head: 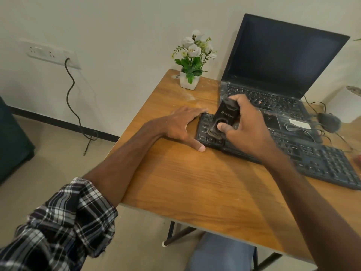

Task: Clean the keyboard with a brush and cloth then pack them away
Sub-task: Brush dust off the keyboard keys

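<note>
Fingers (237, 99) of right hand (249, 129) gripping brush (226, 114), lettering seemingly illegible

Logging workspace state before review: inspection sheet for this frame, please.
Surface: wooden table.
Job's things: keyboard on table; brush bristles on its left keys; cloth not seen.
Clutter: open laptop, flower pot, blurred dark object at right.
Grippers: left hand flat at keyboard's left end; right hand grips brush.
Cables: cable hangs from wall socket to floor; thin wires beside laptop.
Surroundings: pale wall, dark furniture at left.
</note>
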{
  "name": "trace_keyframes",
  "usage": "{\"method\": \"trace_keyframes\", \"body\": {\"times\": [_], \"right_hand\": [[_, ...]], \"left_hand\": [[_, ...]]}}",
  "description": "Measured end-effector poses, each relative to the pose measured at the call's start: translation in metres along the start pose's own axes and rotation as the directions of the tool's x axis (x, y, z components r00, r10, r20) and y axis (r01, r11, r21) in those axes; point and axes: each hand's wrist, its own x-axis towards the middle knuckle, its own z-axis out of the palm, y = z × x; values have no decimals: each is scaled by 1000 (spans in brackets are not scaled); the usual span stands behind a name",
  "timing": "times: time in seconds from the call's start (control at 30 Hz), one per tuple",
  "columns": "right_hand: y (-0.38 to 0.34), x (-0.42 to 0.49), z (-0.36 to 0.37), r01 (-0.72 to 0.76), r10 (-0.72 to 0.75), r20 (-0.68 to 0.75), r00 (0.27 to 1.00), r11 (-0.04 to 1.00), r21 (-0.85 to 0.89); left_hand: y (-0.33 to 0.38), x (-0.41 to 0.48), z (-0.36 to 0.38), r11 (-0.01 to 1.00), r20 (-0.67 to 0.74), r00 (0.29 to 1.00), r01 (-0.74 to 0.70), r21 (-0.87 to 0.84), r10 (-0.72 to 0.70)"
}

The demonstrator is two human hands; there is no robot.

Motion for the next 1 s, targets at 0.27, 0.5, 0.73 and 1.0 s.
{"method": "trace_keyframes", "body": {"times": [0.27,0.5,0.73,1.0], "right_hand": [[-2,2,7,74,-76,86,993,997,34],[-7,5,11,131,-147,240,960,988,80],[3,40,-1,183,-197,228,953,980,79],[23,42,-13,278,-337,478,811,941,192]], "left_hand": [[-4,3,0,999,-7,999,-48,21,49],[-8,8,4,995,-39,995,-88,47,89],[0,0,0,998,-35,997,-65,8,66],[3,-3,0,998,-46,996,-71,0,71]]}}
